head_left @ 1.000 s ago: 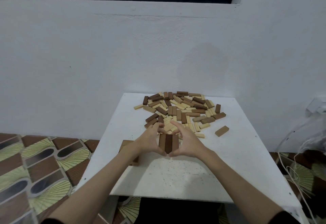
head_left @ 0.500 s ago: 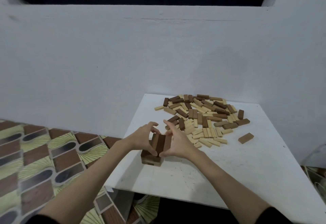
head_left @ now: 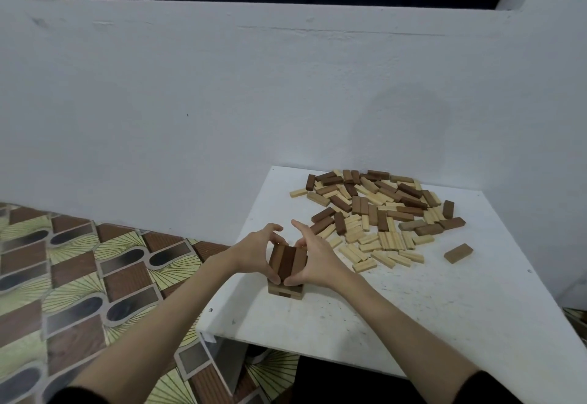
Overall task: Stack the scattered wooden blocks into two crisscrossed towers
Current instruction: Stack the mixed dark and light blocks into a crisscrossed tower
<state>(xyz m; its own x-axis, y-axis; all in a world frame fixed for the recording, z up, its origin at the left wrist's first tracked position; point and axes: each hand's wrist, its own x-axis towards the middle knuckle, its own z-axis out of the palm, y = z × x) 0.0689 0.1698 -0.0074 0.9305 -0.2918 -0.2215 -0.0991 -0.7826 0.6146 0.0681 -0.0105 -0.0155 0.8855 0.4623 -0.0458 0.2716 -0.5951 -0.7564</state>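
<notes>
A short stack of brown wooden blocks [head_left: 284, 291] stands near the left front of the white table [head_left: 413, 308]. Three dark blocks side by side [head_left: 287, 262] sit on top of it as a layer, squeezed between my hands. My left hand [head_left: 254, 254] grips the layer's left side, thumb at the near end. My right hand [head_left: 313, 256] grips its right side. A large heap of scattered light and dark blocks [head_left: 378, 213] lies behind on the table. One brown block [head_left: 458, 253] lies apart at the right.
The table stands against a pale wall [head_left: 222, 101]. Its left edge is close to the stack. A patterned brown and green floor [head_left: 79, 276] lies to the left, below the table.
Both hands carried the three gripped dark blocks from the table's middle leftward onto the short stack. The camera also swung left.
</notes>
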